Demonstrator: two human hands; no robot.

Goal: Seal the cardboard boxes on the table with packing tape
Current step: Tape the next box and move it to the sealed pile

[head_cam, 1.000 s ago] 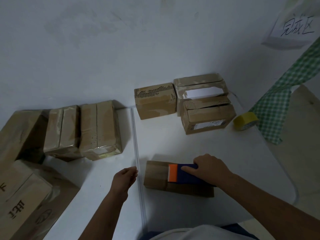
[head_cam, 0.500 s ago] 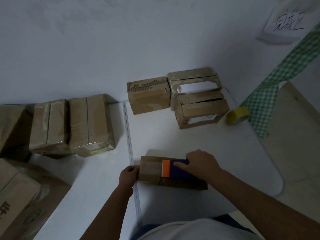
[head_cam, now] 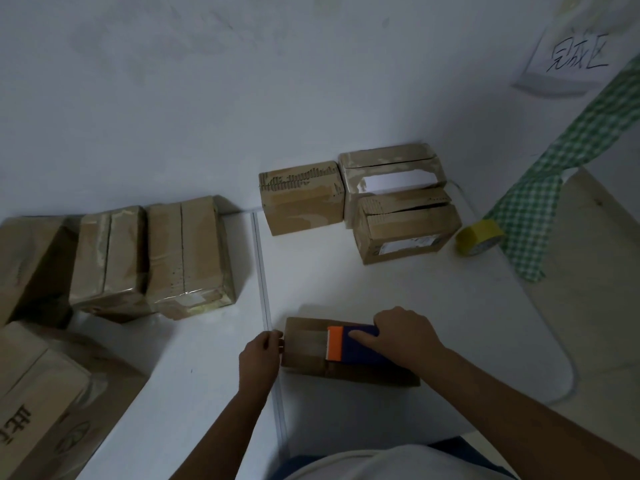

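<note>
A flat cardboard box (head_cam: 306, 344) lies on the white table (head_cam: 398, 292) just in front of me. My right hand (head_cam: 403, 334) grips a blue scraper with an orange blade (head_cam: 349, 348) and holds it flat on the box top, index finger stretched along it. A strip of tape runs across the top to the left of the blade. My left hand (head_cam: 259, 356) holds the box's left end, fingers curled against it. A yellow tape roll (head_cam: 479, 237) stands at the table's far right.
Three boxes (head_cam: 398, 206) stand at the back by the wall. Two taped boxes (head_cam: 152, 254) sit at the left, with larger cartons (head_cam: 38, 393) at the lower left. A green checked cloth (head_cam: 554, 168) hangs at the right beside a paper sign (head_cam: 575, 53).
My left hand came in from the table to the box's left end and took hold of it. The scraper has stayed on the box top with little shift.
</note>
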